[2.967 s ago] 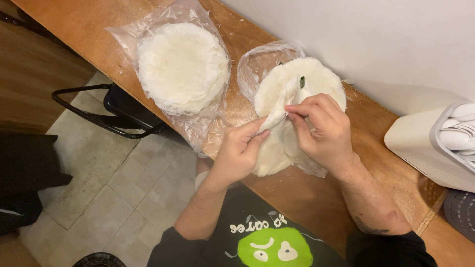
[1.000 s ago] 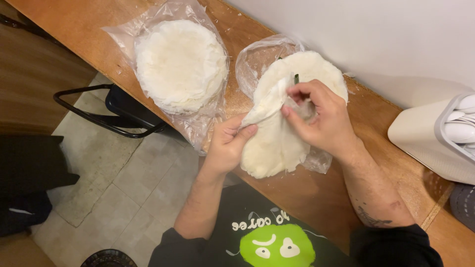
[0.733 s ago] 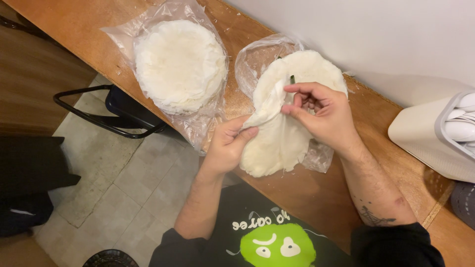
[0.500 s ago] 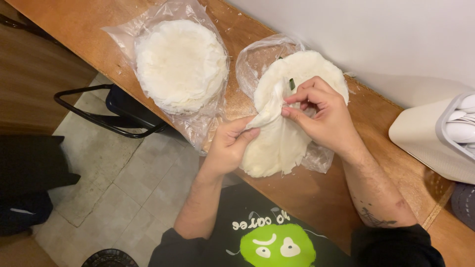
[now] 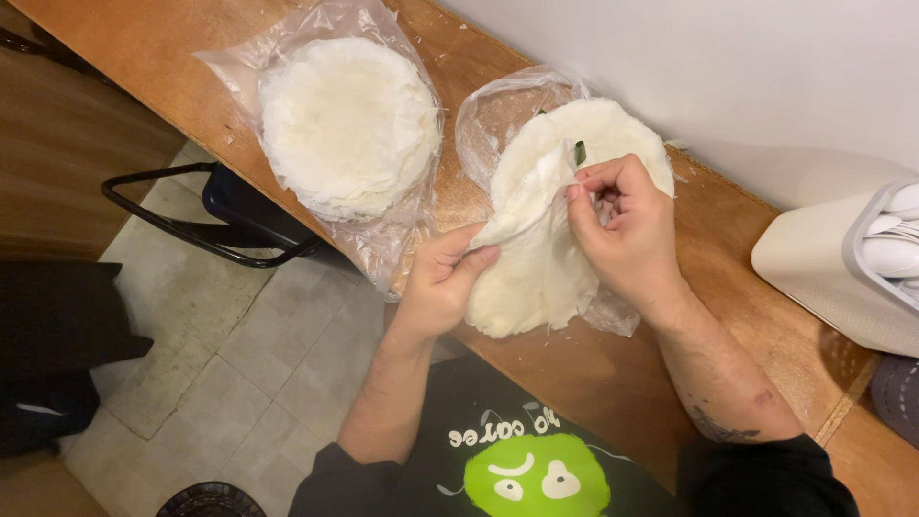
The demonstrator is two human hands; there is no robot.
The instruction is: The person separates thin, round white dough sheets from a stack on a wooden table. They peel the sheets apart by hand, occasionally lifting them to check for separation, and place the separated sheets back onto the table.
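Farthest to the left of my hands, I saw a black chair (image 5: 206, 225) standing on the tiled floor (image 5: 220, 383), below the edge of the wooden counter (image 5: 728, 287). Up and to the left of my left hand lay a round stack of white wrappers (image 5: 349, 124) on a clear plastic bag (image 5: 383, 239), well apart from what I was handling. My left hand (image 5: 442, 278) was closed in a pinch, thumb over fingers, gripping the lower left edge of a thin white sheet (image 5: 526, 206) that was lifted partly off the second stack (image 5: 546, 268). That stack sat directly between and under my hands, on its own crumpled plastic bag (image 5: 498, 110), close to the white wall (image 5: 718, 67). My right hand (image 5: 627, 230) was curled, fingertips pinching the upper edge of the same sheet, just beside a small green speck (image 5: 580, 153) on the stack. To the right of my right hand, near the wall, stood a pale container (image 5: 823, 273) holding white spoons (image 5: 895, 244).
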